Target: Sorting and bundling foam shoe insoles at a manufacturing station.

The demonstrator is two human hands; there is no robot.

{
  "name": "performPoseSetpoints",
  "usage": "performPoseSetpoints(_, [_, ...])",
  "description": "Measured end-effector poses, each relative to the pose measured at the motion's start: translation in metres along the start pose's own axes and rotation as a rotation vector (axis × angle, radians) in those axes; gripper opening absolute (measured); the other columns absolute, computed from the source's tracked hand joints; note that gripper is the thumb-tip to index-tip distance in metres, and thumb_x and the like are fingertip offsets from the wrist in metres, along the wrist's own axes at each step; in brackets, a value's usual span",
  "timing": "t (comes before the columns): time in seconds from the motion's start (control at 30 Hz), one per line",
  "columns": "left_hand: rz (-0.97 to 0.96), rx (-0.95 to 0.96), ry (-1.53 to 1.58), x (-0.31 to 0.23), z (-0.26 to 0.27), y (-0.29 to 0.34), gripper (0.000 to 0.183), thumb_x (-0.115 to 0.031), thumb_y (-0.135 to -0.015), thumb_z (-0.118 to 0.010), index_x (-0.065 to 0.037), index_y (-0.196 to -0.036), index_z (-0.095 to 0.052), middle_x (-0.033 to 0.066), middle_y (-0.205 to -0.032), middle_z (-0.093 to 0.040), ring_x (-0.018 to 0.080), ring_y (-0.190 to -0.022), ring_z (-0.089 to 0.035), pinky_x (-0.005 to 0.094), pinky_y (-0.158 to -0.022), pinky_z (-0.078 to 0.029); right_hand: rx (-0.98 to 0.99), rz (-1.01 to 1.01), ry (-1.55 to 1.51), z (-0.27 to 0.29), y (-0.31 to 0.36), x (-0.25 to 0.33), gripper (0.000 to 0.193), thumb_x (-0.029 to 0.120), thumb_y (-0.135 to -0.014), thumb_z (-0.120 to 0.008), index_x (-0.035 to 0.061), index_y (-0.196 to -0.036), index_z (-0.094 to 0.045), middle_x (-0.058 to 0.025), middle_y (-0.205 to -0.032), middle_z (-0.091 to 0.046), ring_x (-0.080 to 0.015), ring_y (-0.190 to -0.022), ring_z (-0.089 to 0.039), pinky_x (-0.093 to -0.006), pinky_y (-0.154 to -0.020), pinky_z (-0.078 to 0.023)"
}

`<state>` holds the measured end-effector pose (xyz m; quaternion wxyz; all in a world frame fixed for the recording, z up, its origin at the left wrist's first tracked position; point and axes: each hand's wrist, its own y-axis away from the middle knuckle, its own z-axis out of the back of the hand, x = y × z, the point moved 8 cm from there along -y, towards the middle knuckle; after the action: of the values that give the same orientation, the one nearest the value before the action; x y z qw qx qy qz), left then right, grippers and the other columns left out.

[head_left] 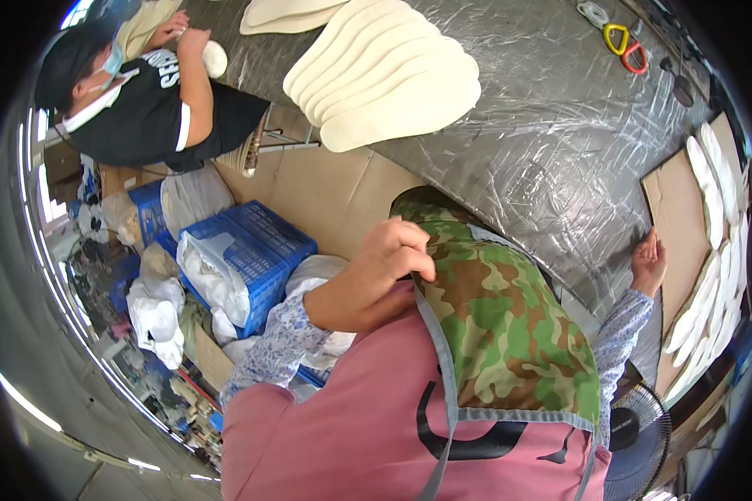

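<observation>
My left hand [390,265] is bent in front of my body, its fingers curled at the grey-trimmed edge of a camouflage apron [510,326]. Whether they grip the cloth, I cannot make out. Over to the right, my right hand [648,264] is at the edge of a cardboard sheet [673,200], fingers partly curled; anything in them is hidden. Long white insole-shaped pieces [710,292] lie in overlapping rows on that sheet. Farther off on the table, a fan of cream insole-shaped pieces [384,71] is spread out.
The table [526,159] has a shiny plastic covering. Yellow-handled and red-handled scissors [625,50] lie at its far right. Blue crates [259,250] and white bags [154,309] stand at left. A co-worker [142,108] sits at far left. A fan [635,438] is at lower right.
</observation>
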<state>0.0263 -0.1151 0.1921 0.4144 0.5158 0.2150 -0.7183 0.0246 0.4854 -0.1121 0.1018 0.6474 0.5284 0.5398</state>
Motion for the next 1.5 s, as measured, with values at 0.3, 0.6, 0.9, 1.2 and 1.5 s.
performPoseSetpoints(0.3, [0.120, 0.015, 0.460, 0.065, 0.028, 0.015, 0.012, -0.012, -0.091, -0.059, -0.005, -0.101, -0.058, 0.0051, -0.105, -0.061, 0.0185, -0.101, -0.057, 0.0415, -0.105, -0.037, 1.568, -0.051, 0.848, -0.398, 0.372, -0.195, 0.026, -0.005, -0.077, -0.060, 0.0025, -0.101, -0.069, -0.0083, -0.097, -0.067, -0.0216, -0.092, -0.062, -0.0340, -0.082, -0.049])
performPoseSetpoints(0.6, [0.195, 0.147, 0.938, 0.139, 0.132, 0.060, 0.060, -0.030, -0.094, -0.062, 0.000, -0.140, -0.039, 0.0099, -0.135, -0.048, 0.0185, -0.127, -0.044, 0.0343, -0.106, -0.035, 2.298, 0.023, 0.842, -0.517, 0.489, -0.360, 0.029, 0.002, -0.069, -0.051, 0.0034, -0.093, -0.066, -0.0096, -0.086, -0.061, -0.0303, -0.091, -0.055, -0.0451, -0.092, -0.040])
performPoseSetpoints(0.9, [0.123, 0.064, 0.978, 0.224, 0.278, 0.083, 0.032, -0.016, -0.089, -0.065, -0.003, -0.115, -0.051, 0.0045, -0.109, -0.051, 0.0128, -0.104, -0.049, 0.0294, -0.090, -0.040, 1.810, 0.440, 0.886, -0.631, 0.467, -0.471, 0.023, -0.005, -0.065, -0.061, 0.0120, -0.081, -0.062, -0.0030, -0.080, -0.059, -0.0250, -0.084, -0.058, -0.0368, -0.078, -0.043])
performPoseSetpoints(1.2, [0.164, 0.295, 1.224, 0.241, 0.308, 0.058, 0.029, -0.007, -0.081, -0.058, -0.002, -0.109, -0.054, 0.0006, -0.102, -0.052, 0.0101, -0.100, -0.049, 0.0254, -0.088, -0.039, 1.448, 0.401, 1.064, -0.653, 0.439, -0.481, 0.013, 0.004, -0.080, -0.057, 0.0098, -0.080, -0.069, -0.0046, -0.086, -0.058, -0.0217, -0.082, -0.054, -0.0324, -0.075, -0.044])
performPoseSetpoints(1.5, [0.318, 0.438, 1.109, 0.258, 0.303, 0.045, 0.059, -0.017, -0.084, -0.064, -0.003, -0.137, -0.042, 0.0049, -0.124, -0.054, 0.0131, -0.116, -0.050, 0.0294, -0.099, -0.041, 1.514, 0.549, 1.023, -0.661, 0.429, -0.481, 0.016, 0.005, -0.071, -0.059, 0.0137, -0.077, -0.070, -0.0014, -0.080, -0.055, -0.0213, -0.079, -0.048, -0.0351, -0.077, -0.038])
